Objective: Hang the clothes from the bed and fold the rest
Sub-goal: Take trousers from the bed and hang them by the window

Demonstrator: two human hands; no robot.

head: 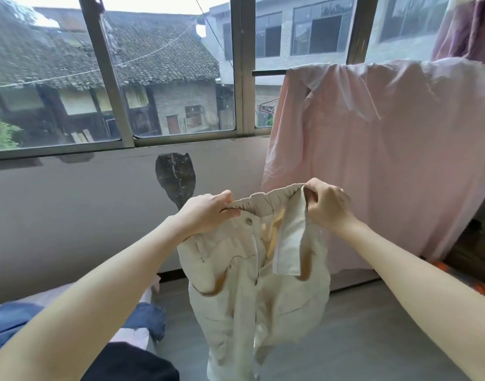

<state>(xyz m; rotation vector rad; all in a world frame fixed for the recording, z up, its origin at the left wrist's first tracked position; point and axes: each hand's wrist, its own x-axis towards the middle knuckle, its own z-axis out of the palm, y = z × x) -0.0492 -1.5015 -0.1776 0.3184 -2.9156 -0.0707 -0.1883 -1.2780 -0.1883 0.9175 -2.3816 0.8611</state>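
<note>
In the head view, a person is holding up a pair of cream trousers (252, 270) in mid-air, in front of the wall (71, 215) below the window (112, 78). The left hand (208, 213) is gripping the elastic waistband at about 9 o'clock of the garment's top edge, fingers curled over the gathered fabric and thumb underneath, just above a metal button. The right hand (328, 204) is pinching the waistband at about 2 o'clock, its grip closed tight around the cloth, with a turned-out pocket lining hanging straight down below it. The waistband is stretching between the two hands, and the legs are hanging loose and twisted toward 6 o'clock, above the grey floor (373, 339).

At 3 o'clock of the trousers, a pink shirt (387, 160) is hanging draped over a dark rail (269, 72) that runs across the window. At 1 o'clock, in the upper corner, a purple curtain (467, 31) is hanging.

At 8 o'clock, the corner of the bed (137, 335) is showing, with blue denim clothing (148, 317) lying on it and a black garment (131, 364) at the bottom edge. Through the glass, tiled roofs and grey buildings are showing.
</note>
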